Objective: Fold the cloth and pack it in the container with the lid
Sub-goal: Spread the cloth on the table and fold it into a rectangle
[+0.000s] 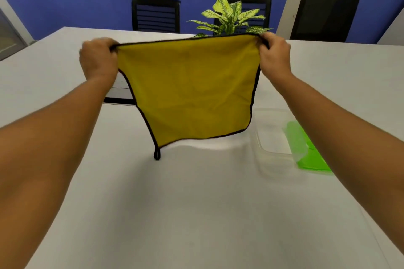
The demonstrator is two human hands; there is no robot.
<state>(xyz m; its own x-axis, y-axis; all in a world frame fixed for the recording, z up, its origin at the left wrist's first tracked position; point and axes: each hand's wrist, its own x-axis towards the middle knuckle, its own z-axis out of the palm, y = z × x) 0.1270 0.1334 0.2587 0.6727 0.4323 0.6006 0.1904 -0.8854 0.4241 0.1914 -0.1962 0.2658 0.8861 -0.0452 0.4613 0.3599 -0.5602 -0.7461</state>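
Note:
A yellow cloth (190, 91) with black trim hangs spread out in the air above the white table (175, 203). My left hand (98, 59) grips its top left corner and my right hand (274, 54) grips its top right corner. The cloth's lower edge hovers just over the table, and a small black loop dangles from its bottom left corner. A clear plastic container (273, 137) stands open on the table to the right, partly behind my right forearm. Its green lid (306, 148) lies beside it on the right.
A potted plant (231, 17) with pale green leaves stands behind the cloth at the table's far side. Three black chairs (156, 14) line the far edge before a blue wall. A dark slot shows in the tabletop behind the cloth's left side.

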